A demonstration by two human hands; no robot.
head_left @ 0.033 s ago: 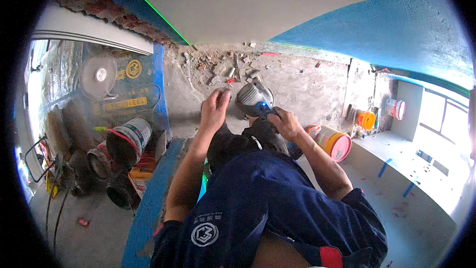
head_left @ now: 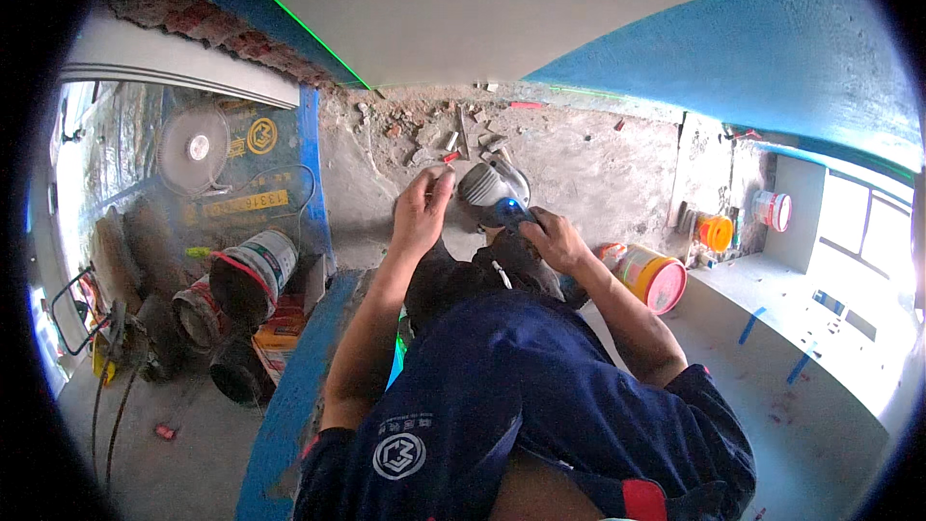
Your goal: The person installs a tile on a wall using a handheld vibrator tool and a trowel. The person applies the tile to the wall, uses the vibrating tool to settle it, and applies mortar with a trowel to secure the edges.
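1. A dark navy fabric shirt [head_left: 579, 376] carries a white round emblem [head_left: 399, 456] and small white lettering.
2. An upright greyish-blue sheet [head_left: 289, 148] bears a yellow ring emblem [head_left: 262, 136] and a yellow printed strip [head_left: 265, 201].
3. A grey, rounded, ribbed tool [head_left: 482, 188], its blue light [head_left: 511, 204] lit, sits between the hands.
4. The right hand [head_left: 557, 243] grips the tool.
5. The left hand [head_left: 422, 209], fingers bent, is just beside it; whether it holds anything cannot be told.

Rubble [head_left: 410, 130] obstructs the way beyond the grey tool [head_left: 482, 185]; bare floor [head_left: 588, 169] opens rightward.
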